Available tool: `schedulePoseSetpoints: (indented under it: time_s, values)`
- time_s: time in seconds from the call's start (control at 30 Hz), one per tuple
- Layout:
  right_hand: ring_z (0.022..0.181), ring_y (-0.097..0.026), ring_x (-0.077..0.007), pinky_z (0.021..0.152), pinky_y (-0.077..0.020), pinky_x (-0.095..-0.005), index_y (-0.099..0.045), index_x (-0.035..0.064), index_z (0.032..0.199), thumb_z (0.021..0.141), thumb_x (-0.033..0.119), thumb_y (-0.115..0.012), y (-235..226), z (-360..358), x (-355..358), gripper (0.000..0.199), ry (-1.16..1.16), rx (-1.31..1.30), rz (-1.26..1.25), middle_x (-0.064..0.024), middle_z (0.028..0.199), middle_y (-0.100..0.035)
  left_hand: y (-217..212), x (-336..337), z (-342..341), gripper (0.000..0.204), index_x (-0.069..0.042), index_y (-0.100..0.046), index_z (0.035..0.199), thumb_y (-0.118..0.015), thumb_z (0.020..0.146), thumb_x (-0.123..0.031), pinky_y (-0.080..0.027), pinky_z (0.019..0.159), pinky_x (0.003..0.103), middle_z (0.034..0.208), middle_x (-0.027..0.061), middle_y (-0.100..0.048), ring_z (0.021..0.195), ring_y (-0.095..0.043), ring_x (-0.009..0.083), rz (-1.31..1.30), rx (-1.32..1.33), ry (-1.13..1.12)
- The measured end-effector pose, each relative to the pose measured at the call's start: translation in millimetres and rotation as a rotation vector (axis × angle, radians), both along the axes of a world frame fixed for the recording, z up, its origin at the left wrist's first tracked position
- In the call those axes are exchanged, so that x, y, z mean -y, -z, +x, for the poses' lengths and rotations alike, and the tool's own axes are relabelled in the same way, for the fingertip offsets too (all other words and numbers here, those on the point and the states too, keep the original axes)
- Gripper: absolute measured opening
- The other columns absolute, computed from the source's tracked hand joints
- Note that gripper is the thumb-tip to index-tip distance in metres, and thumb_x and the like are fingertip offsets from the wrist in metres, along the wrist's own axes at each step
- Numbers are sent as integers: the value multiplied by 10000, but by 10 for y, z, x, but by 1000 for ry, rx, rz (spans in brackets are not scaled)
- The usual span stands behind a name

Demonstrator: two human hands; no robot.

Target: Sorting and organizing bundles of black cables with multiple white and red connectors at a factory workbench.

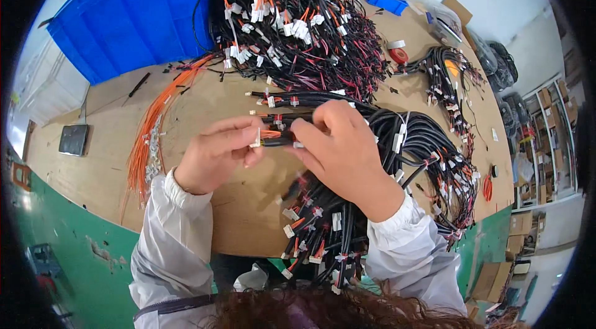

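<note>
Over the middle of the table, both hands hold the end of one black wire harness. Pinched in the fingers of my left hand [220,148] is a white plug connector [256,137], with orange wires running from it to the right. My right hand [341,149] is closed round the black-sleeved harness [279,140] just behind those wires. Under and beside my right hand lies a bundle of finished-looking black cables [422,133] with white connectors and tags. More harness ends [310,229] with white plugs hang at the table's front edge.
A big heap of black cables [292,37] stands at the back beside a blue bin [130,15]. Loose orange wires [149,130] lie at left, near a black phone-like slab [74,139]. At right are another cable bunch [444,81] and a red tape roll [398,55].
</note>
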State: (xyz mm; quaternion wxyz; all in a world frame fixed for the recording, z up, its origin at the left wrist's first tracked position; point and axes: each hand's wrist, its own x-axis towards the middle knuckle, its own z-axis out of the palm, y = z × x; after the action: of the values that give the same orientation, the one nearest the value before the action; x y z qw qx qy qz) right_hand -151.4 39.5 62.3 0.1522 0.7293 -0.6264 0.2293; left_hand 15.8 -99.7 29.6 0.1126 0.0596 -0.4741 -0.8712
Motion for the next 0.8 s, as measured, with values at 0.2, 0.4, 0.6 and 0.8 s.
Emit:
schedulePoseSetpoints:
  time_s: [0.2,0.4,0.6,0.8]
  values:
    - [631,-562,-297,540,-431,-366,-500,58,931,796,155,-609,158,-31,17,199,-118,389,116,-110,714,-545,17,-150,-67,206,-46,-507,900,-468,930,-246,-360,626,237,720,-2,-467,672,-424,86,-350,33,-213]
    - [575,-579,-293,503,-421,-364,-472,68,922,896,190,-496,144,-5,24,128,-136,646,306,-116,626,-561,49,-226,-75,275,-51,-495,907,-393,958,-301,-343,613,191,817,-23,-437,690,-399,57,-640,103,-387]
    - [568,-577,-278,511,-419,-336,-476,59,940,909,183,-481,22,-1,7,128,-133,697,417,-100,625,-560,116,-210,-129,177,-110,-528,907,-482,931,-279,-278,537,174,724,-74,-398,611,-319,14,153,35,-150]
    - [583,-563,-291,522,-412,-350,-484,63,931,903,169,-485,-8,1,11,110,-119,678,455,-101,640,-551,114,-253,-148,216,-103,-432,800,-440,944,-264,-198,465,202,647,-62,-350,504,-251,25,248,-49,-45]
